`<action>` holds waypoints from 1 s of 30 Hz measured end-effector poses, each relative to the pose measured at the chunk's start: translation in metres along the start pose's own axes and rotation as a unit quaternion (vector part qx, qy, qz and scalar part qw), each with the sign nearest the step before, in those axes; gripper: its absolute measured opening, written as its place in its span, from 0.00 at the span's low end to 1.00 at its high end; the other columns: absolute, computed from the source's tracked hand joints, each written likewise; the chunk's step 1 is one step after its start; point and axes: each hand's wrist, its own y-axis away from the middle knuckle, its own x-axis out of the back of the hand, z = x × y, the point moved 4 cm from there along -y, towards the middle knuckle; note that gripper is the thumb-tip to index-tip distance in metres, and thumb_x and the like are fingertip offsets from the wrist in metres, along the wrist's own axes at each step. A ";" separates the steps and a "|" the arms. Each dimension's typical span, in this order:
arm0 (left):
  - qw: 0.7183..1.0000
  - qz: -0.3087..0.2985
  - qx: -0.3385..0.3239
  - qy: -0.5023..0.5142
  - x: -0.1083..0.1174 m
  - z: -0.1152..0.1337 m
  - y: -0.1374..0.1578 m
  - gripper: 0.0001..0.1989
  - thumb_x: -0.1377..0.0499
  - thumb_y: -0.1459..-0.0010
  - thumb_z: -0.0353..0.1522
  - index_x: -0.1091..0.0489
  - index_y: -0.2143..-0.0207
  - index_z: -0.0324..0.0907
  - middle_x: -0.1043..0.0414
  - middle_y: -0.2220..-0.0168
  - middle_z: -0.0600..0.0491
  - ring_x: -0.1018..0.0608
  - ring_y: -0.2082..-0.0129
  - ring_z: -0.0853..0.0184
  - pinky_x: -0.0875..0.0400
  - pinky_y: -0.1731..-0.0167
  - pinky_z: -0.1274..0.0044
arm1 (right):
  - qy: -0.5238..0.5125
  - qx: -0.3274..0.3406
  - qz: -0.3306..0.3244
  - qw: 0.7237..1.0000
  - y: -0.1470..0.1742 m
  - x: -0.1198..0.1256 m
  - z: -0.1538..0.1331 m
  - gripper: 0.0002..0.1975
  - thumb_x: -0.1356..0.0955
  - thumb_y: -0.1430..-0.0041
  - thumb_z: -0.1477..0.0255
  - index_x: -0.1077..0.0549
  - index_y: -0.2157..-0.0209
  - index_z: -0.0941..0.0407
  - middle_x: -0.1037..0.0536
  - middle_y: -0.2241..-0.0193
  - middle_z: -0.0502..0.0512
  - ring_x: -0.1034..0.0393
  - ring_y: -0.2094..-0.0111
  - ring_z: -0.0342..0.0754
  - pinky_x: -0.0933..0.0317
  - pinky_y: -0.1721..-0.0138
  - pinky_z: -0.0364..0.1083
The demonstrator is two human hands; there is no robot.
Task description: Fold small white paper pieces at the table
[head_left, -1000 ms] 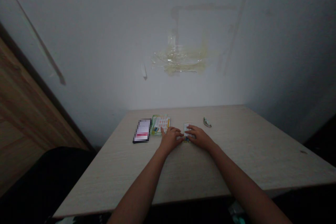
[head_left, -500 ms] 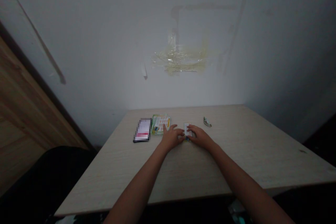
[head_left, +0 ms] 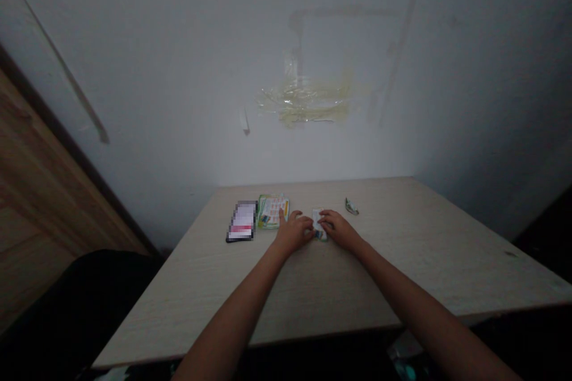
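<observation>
A: What are the fingers up to?

B: On the left hand [head_left: 295, 233] they're bent and a bit spread, tips at the left side of a small printed slip [head_left: 319, 231]. On the right hand [head_left: 340, 231] they curl in at its right side. I can't tell whether either hand actually pinches it.

A: Where's the slip, exactly?

B: Between the two hands, over the middle of the worktop [head_left: 313, 292]; it's whitish, with a coloured patch at its near end.

A: And farther out?

B: Just past the left hand lies a green-edged printed packet [head_left: 272, 208], with a smartphone [head_left: 242, 223] beside it, its lit screen pixelated. Beyond the right hand there's a crumpled wrapper [head_left: 351, 207].

A: Behind all that?

B: A pale wall [head_left: 179, 71] bearing yellowed clear tape [head_left: 308, 104].
</observation>
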 end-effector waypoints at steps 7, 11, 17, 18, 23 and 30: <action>1.000 -0.014 -0.005 0.018 -0.004 -0.004 0.002 0.09 0.44 0.39 0.42 0.28 0.57 0.55 0.27 0.46 0.59 0.38 0.38 0.57 0.73 0.42 0.40 | 0.017 0.021 0.009 1.000 0.002 0.003 -0.001 0.11 0.34 0.38 0.71 0.21 0.59 0.55 0.28 0.52 0.60 0.35 0.47 0.52 0.41 0.43 0.53; 0.999 -0.017 0.004 0.027 -0.004 -0.005 0.003 0.12 0.44 0.39 0.43 0.29 0.54 0.56 0.27 0.46 0.58 0.39 0.38 0.56 0.74 0.43 0.38 | 0.019 0.018 0.004 1.000 0.002 0.001 0.003 0.11 0.34 0.38 0.72 0.21 0.59 0.55 0.27 0.54 0.60 0.33 0.50 0.51 0.39 0.45 0.51; 1.000 -0.015 0.016 0.018 -0.004 -0.006 0.003 0.17 0.45 0.39 0.46 0.32 0.48 0.61 0.27 0.45 0.58 0.42 0.36 0.54 0.78 0.44 0.39 | 0.012 0.020 0.007 1.000 0.002 0.003 -0.001 0.10 0.34 0.39 0.73 0.21 0.60 0.54 0.27 0.55 0.58 0.33 0.51 0.51 0.38 0.46 0.52; 1.000 -0.016 0.015 0.018 -0.004 -0.006 0.003 0.17 0.45 0.39 0.47 0.31 0.48 0.62 0.27 0.45 0.58 0.42 0.36 0.54 0.79 0.44 0.39 | 0.010 0.018 0.007 1.000 0.002 0.003 -0.002 0.10 0.34 0.39 0.73 0.21 0.60 0.54 0.27 0.55 0.59 0.33 0.51 0.51 0.38 0.46 0.52; 0.999 -0.018 0.014 0.029 -0.001 -0.007 0.002 0.16 0.45 0.40 0.48 0.29 0.50 0.64 0.28 0.45 0.61 0.42 0.36 0.53 0.81 0.45 0.38 | -0.041 -0.010 0.021 0.999 0.003 0.005 0.003 0.10 0.33 0.42 0.72 0.23 0.59 0.55 0.25 0.55 0.58 0.31 0.51 0.50 0.39 0.45 0.52; 0.999 -0.029 0.025 0.031 0.000 -0.006 0.002 0.17 0.46 0.40 0.49 0.29 0.50 0.63 0.28 0.44 0.60 0.42 0.36 0.53 0.80 0.44 0.40 | -0.096 -0.046 0.046 0.993 0.006 0.005 0.013 0.07 0.32 0.45 0.72 0.23 0.63 0.55 0.23 0.55 0.58 0.29 0.51 0.50 0.38 0.45 0.54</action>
